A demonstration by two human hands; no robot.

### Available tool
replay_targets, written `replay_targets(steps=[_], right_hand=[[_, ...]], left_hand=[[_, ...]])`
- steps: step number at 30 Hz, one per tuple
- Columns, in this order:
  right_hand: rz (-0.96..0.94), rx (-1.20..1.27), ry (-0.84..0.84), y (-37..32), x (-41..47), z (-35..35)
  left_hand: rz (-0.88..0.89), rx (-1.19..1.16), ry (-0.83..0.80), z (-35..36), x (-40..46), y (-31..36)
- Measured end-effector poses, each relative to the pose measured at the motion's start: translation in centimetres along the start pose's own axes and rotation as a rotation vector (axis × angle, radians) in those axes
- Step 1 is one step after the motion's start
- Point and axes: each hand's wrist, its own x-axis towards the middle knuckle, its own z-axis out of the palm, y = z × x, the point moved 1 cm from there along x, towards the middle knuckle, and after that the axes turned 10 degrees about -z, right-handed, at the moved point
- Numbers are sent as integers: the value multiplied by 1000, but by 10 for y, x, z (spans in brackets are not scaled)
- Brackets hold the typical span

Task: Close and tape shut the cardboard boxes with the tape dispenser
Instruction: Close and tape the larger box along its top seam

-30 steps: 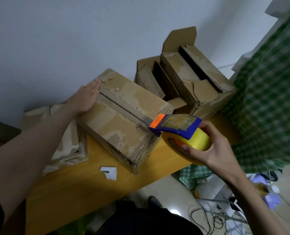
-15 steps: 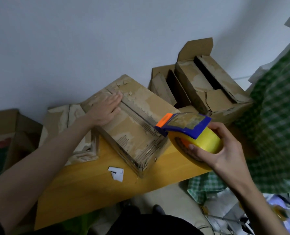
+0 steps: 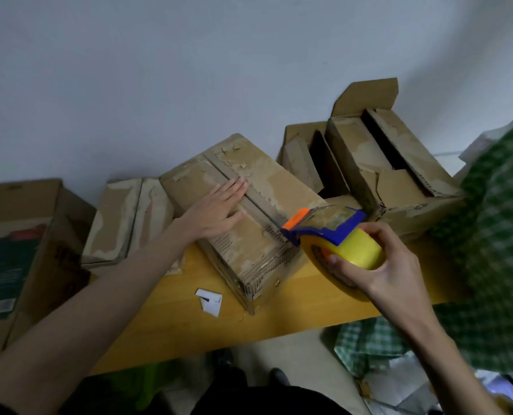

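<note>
One box (image 3: 243,217) has its flaps down under the flat left hand (image 3: 219,209), no tape yet. The right hand (image 3: 378,265) grips the tape dispenser (image 3: 333,238) at its near end. Two boxes (image 3: 378,163) behind the dispenser are open.

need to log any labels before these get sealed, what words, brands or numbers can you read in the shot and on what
None can be read.
Green box at far left: printed panel, text too blurred.
White paper scrap on the table: dark mark, not legible.
Tape roll side: print too blurred.
Cardboard boxes: no print visible.
</note>
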Motion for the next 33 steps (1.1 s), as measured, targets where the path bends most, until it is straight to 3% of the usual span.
replay_targets(steps=[16,24,33], right_hand=[[-21,-24,-101,17,8,-2],[-52,-6,-155,20,6,-6],[-77,45,-235,27,-3,-9]], left_hand=[[1,-7,4,21,-33,79],[-26,14,67,31,-33,95],[-38,53,17,31,-33,96]])
